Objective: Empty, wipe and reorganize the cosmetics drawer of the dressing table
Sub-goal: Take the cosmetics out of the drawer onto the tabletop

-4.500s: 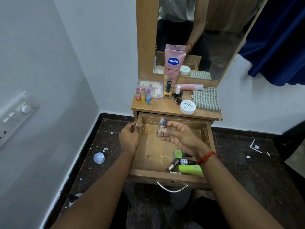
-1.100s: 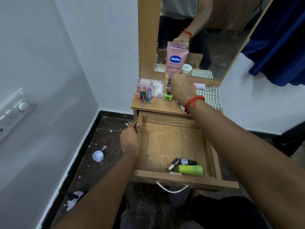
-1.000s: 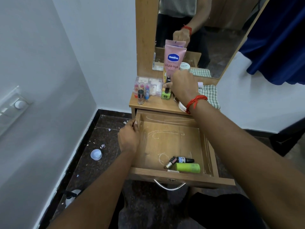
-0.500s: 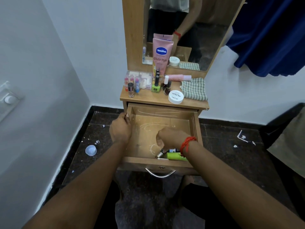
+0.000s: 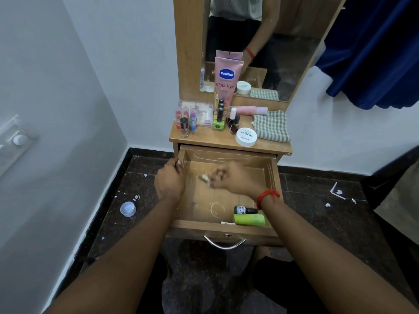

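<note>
Drawer (image 5: 229,231) is sitting pulled out under the dressing table top (image 5: 204,143), wood bottom showing white scuffs and a ring mark. Lying in its front right corner: a green tube (image 5: 249,219), a small dark bottle (image 5: 244,210) just behind it, and a thin small item (image 5: 227,223) beside the tube against the front wall. Right hand (image 5: 235,177) is hovering over the drawer middle, fingers curled and pinching a small blurred pale item (image 5: 204,177); cannot tell what it is. Red thread (image 5: 268,196) is circling that wrist. Left hand (image 5: 170,180) is gripping the drawer's left wall, fingers wrapped over the edge. Metal handle (image 5: 224,243) is hanging on the drawer front. Standing on the top: a pink Vaseline tube (image 5: 225,80) leaning on the mirror (image 5: 283,41), lipsticks (image 5: 186,115), nail polish bottles (image 5: 233,121), a green-based bottle (image 5: 218,122), a white jar (image 5: 246,137), a checked cloth (image 5: 271,125). A white cap (image 5: 128,208) is lying on the dark floor left of the table.
</note>
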